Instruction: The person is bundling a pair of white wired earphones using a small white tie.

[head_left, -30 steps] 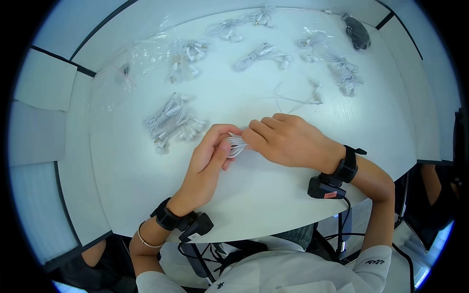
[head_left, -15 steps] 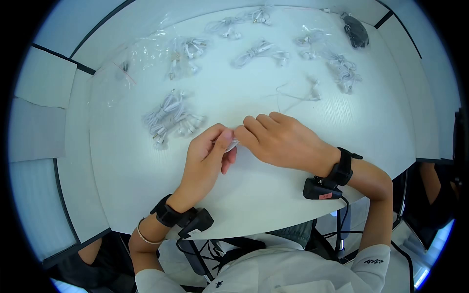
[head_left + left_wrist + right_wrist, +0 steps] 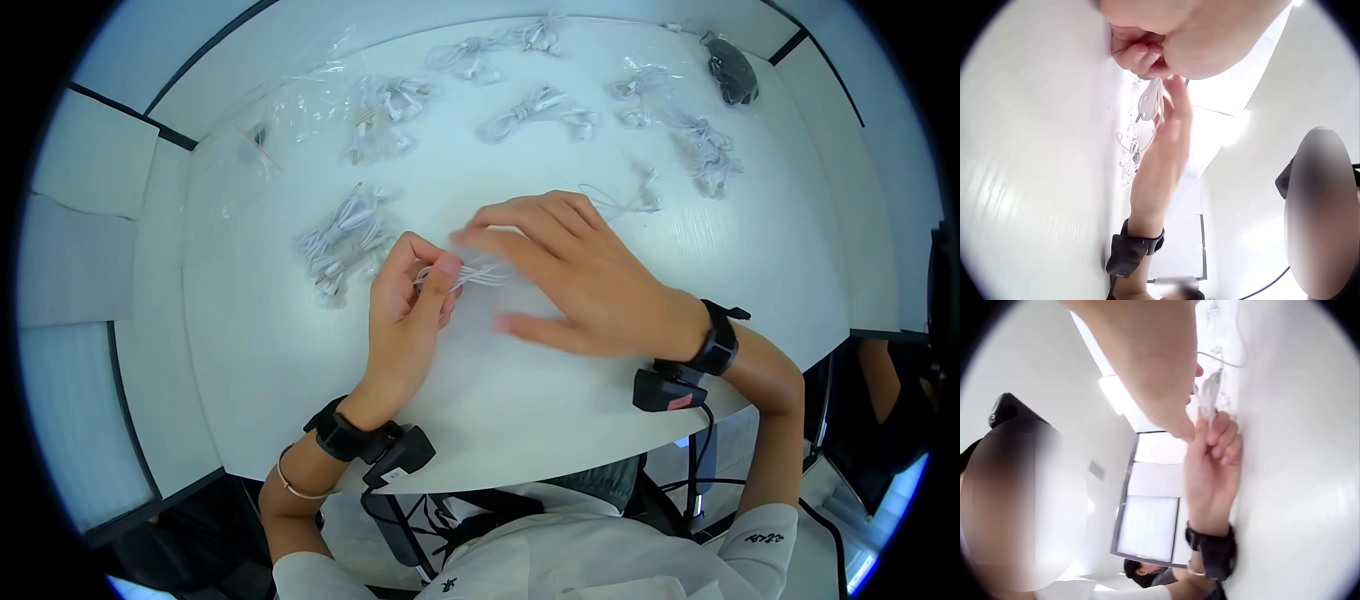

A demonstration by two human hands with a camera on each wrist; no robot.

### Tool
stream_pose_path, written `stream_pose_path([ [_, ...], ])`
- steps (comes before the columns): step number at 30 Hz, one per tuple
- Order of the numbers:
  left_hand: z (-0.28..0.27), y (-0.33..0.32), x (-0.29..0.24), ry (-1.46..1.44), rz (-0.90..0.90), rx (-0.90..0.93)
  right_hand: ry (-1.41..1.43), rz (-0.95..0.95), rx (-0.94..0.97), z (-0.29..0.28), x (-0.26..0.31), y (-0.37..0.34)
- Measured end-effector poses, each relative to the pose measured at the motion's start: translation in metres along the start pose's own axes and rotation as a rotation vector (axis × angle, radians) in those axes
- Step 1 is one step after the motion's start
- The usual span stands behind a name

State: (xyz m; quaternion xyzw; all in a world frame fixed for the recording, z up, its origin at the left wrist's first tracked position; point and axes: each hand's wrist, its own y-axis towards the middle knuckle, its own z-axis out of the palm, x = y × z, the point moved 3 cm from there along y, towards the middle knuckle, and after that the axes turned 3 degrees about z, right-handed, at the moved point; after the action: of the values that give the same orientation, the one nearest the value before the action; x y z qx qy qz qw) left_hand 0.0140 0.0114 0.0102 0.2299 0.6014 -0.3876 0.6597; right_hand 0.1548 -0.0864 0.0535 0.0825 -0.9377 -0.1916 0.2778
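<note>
My left hand (image 3: pixel 405 300) pinches a folded bundle of thin white earphone cable (image 3: pixel 485 273) between thumb and fingers, over the near middle of the table. The loops stick out to the right of the grip; the left wrist view shows the bundle (image 3: pixel 1150 100) hanging past the fingertips with a slim plug. My right hand (image 3: pixel 590 275) hovers just right of it, blurred, its fingers extended and the thumb spread apart. The free end of the cable overlaps the right palm in the head view. In the right wrist view the cable bundle (image 3: pixel 1210 394) rises above the left fingertips.
A pile of white earphone bundles (image 3: pixel 340 240) lies left of the hands. Beyond are more bagged earphones (image 3: pixel 540 115), a loose white earphone (image 3: pixel 645 195), clear plastic bags (image 3: pixel 300 110) and a black bagged item (image 3: pixel 732 72). Low panels (image 3: pixel 90 160) border the white table.
The right hand has left the cable, opening its fingers and spreading its thumb. The left hand has shifted slightly left with the bundle, and more of the cable loops now show.
</note>
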Motion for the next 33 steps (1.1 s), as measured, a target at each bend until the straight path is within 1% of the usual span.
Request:
stream_pose_path([
  [1, 0.003, 0.0, -0.002, -0.001, -0.003, -0.039, 0.154, -0.009, 0.047, -0.006, 0.008, 0.003],
  [2, 0.002, 0.001, 0.0, 0.002, 0.016, -0.04, 0.275, -0.072, -0.024, -0.008, 0.015, 0.002],
  [4, 0.0, 0.003, 0.007, 0.004, 0.05, -0.039, 0.51, -0.183, -0.043, -0.02, 0.036, -0.002],
  [5, 0.001, 0.0, -0.001, 0.053, 0.015, -0.029, 0.626, -0.243, -0.037, -0.025, 0.047, -0.004],
  [6, 0.001, 0.0, 0.0, -0.008, 0.036, -0.003, 0.724, -0.297, -0.028, -0.028, 0.057, -0.006],
  [8, 0.001, -0.001, -0.001, 0.031, 0.022, -0.016, 0.852, -0.366, -0.01, -0.032, 0.073, -0.009],
  [10, 0.002, -0.001, -0.002, 0.037, 0.019, -0.031, 0.922, -0.393, -0.003, -0.033, 0.082, -0.01],
  [14, 0.002, -0.001, -0.001, 0.036, 0.02, -0.059, 0.989, -0.413, -0.004, -0.031, 0.085, -0.013],
  [18, -0.001, -0.001, 0.001, 0.031, 0.016, -0.028, 1.021, -0.426, -0.008, -0.031, 0.089, -0.018],
  [20, 0.001, -0.002, -0.001, 0.055, 0.01, -0.07, 1.031, -0.419, -0.017, -0.029, 0.088, -0.02],
  [26, 0.001, -0.003, -0.004, 0.077, -0.011, -0.093, 1.048, -0.389, -0.055, -0.026, 0.089, -0.027],
  [27, 0.001, -0.003, -0.004, 0.113, 0.022, -0.083, 1.045, -0.378, -0.065, -0.027, 0.089, -0.028],
  [30, -0.001, -0.002, -0.003, 0.097, 0.016, -0.072, 1.041, -0.369, -0.087, -0.027, 0.089, -0.029],
  [33, -0.001, -0.003, -0.002, 0.113, 0.016, -0.111, 1.048, -0.353, -0.104, -0.029, 0.091, -0.031],
])
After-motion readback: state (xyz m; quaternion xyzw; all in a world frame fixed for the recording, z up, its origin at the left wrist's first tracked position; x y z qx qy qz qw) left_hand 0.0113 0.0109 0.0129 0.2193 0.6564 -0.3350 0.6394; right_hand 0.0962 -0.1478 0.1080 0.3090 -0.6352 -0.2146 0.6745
